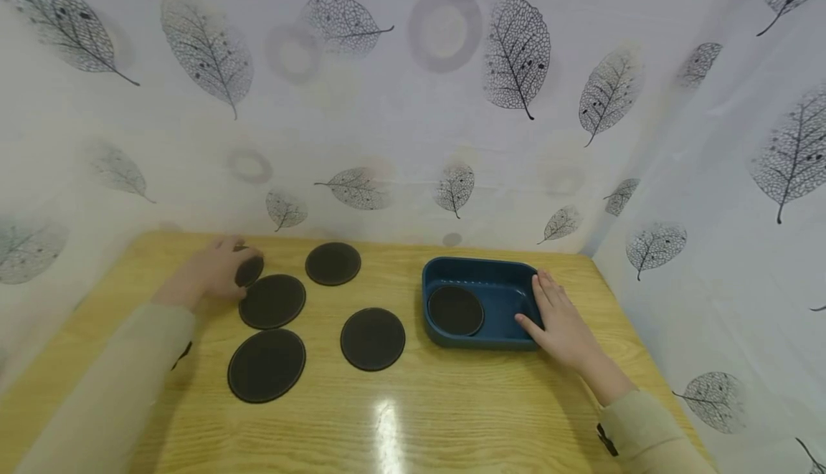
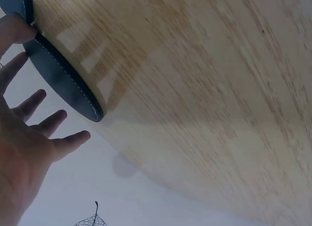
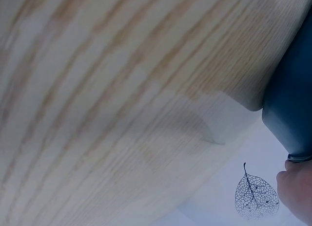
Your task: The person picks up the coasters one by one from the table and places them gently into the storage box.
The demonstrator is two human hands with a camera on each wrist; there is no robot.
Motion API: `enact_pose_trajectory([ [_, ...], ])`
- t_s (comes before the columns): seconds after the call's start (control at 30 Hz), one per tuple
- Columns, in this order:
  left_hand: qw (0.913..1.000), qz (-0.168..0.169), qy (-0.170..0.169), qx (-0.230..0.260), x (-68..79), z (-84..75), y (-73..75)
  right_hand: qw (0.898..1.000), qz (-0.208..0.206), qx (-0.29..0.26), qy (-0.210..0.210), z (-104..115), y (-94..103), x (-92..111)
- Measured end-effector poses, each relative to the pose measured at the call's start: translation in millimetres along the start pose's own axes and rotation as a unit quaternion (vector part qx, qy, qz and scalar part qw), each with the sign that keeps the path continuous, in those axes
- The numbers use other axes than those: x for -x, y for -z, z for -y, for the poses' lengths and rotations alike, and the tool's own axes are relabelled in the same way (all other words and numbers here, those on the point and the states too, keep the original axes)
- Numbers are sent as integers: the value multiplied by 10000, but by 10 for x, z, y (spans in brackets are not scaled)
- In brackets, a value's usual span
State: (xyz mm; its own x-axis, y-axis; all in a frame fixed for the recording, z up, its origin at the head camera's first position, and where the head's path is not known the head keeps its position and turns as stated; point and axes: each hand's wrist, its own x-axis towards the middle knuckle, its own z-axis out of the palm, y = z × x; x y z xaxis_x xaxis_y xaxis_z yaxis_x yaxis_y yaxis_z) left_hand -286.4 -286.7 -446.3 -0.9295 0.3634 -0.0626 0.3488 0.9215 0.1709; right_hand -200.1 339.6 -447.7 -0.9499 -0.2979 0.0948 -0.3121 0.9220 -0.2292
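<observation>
My left hand [image 1: 216,272] is at a black round coaster [image 1: 249,270] at the table's far left, partly covering it. In the left wrist view, the fingers are spread and the thumb is near the stitched edge of a coaster [image 2: 63,82]; contact is hard to tell. My right hand [image 1: 564,323] holds the right end of a deep blue rectangular box [image 1: 477,343], thumb over the rim and fingers along the outer side. The right wrist view shows only a bit of that hand by the box wall [image 3: 292,94]. Another black coaster [image 1: 455,310] lies inside the box, at its left end.
More black coasters lie flat on the wooden table [image 1: 310,431]: one beside my left hand [image 1: 272,302], one nearer [image 1: 267,365], one farther back [image 1: 333,264] and one left of the box [image 1: 373,339]. A leaf-patterned curtain [image 1: 400,122] borders the back and right.
</observation>
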Motion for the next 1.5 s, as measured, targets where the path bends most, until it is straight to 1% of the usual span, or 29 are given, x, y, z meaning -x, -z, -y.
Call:
enact_pose_trajectory([
  [0.17, 9996, 69, 79, 254, 23, 14, -11, 10000, 71, 32, -61, -8, -5, -4],
  [0.27, 9994, 83, 132, 320, 37, 24, -5, 9999, 102, 32, -72, -2, 0, -9],
  [0.47, 9997, 52, 135, 193, 72, 76, -5, 10000, 13, -22, 9, 32, 0, -21],
  [0.7, 9998, 3, 101, 160, 103, 128, -23, 10000, 59, -36, -69, 17, -23, -30],
  [0.93, 9998, -50, 200, 22, 109, 179, -62, 10000, 66, -17, -67, 11, -32, -33],
  [1.1, 9998, -82, 153, -86, 99, 202, -73, 9999, 112, -5, -129, 9, -23, -22],
  [1.2, 9998, -112, 122, -75, 93, 193, -46, 9999, 79, 16, -107, 16, -17, -12],
  [1.33, 9996, -263, 10, -84, 65, 146, -11, 10000, 11, 27, -80, 33, 5, 1],
  [1.5, 9986, -345, -245, -327, 5, 15, 63, 9999, -57, 39, -76, 39, 18, 9],
])
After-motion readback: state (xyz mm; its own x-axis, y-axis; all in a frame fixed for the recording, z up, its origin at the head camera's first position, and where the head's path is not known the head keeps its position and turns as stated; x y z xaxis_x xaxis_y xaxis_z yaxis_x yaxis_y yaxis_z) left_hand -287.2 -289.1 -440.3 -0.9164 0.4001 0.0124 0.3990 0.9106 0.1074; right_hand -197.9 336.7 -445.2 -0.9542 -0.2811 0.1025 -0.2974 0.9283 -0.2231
